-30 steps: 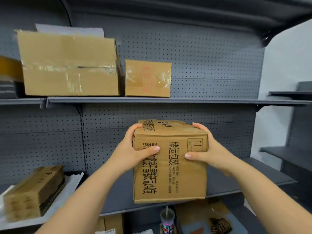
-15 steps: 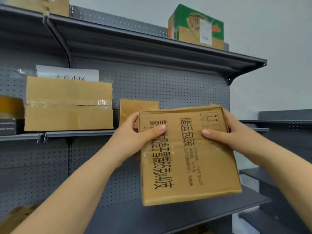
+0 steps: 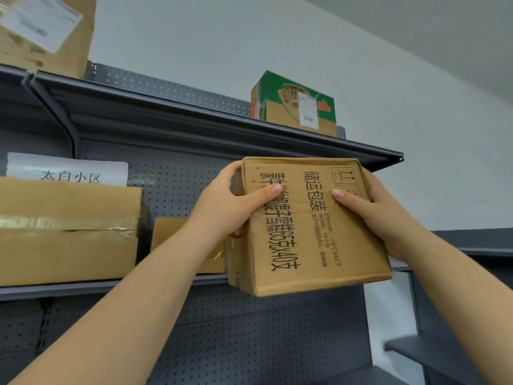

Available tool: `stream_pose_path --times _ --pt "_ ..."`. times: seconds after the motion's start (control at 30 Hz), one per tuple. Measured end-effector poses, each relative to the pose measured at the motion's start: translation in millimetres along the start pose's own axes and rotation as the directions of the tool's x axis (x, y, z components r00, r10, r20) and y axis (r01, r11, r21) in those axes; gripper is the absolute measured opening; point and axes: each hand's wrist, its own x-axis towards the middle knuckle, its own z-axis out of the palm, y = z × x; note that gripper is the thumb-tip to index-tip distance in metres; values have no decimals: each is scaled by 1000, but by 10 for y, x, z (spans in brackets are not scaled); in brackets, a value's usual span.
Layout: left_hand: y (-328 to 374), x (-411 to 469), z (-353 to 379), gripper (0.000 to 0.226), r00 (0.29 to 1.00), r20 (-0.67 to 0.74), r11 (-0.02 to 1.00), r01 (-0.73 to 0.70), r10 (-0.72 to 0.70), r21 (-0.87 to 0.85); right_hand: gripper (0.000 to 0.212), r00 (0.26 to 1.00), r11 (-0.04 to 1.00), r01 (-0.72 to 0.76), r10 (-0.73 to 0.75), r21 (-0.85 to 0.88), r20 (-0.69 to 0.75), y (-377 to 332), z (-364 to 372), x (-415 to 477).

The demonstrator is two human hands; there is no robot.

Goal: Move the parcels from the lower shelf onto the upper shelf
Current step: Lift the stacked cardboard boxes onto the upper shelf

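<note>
I hold a brown cardboard parcel (image 3: 308, 232) with black printed characters in the air, in front of the middle shelf (image 3: 111, 284). My left hand (image 3: 224, 209) grips its left side and my right hand (image 3: 380, 215) grips its right side, thumbs on the front face. The parcel's top edge sits just under the lip of the upper shelf (image 3: 211, 120). Its bottom edge hangs slightly below the middle shelf's front edge.
A large taped carton (image 3: 66, 232) and a small brown box (image 3: 172, 237) stand on the middle shelf, left of the held parcel. On the upper shelf sit a green-and-brown box (image 3: 291, 104) and a labelled carton (image 3: 47, 31) at far left. A white wall lies right.
Both hands have lifted the parcel from near the lower shelf up to the level of the middle shelf, and my view has tilted upward, showing the upper shelf's boxes.
</note>
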Motion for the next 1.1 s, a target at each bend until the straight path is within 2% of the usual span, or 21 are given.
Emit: stream_pose_path --times 0.23,0.43,0.5,0.63,0.77,1.0,1.1 --pt "2 576 321 93 999 -20 998 -30 31 53 52 1000 996 21 -21 82 -1 364 -311 567" --pt "-128 991 547 62 992 -68 993 -103 107 51 58 988 981 147 -139 130 -69 621 -397 957" --pt "-270 1049 599 60 993 -63 994 -92 96 59 63 987 980 153 -145 127 -75 805 -338 1011" --pt "-649 1114 657 61 996 -53 992 -62 69 111 76 992 986 115 -108 117 -67 1279 -119 1061" --pt "-1025 1088 670 72 998 -67 981 13 0 191 84 998 988 34 -26 150 -55 1701 187 1043" --pt "-1441 1028 592 81 986 -151 962 106 -70 250 90 1000 996 -10 8 87 27 1954 589 1161" --pt "-1530 1032 613 74 972 -236 904 119 -20 410 88 994 995 -61 53 77 97 2056 698 1259"
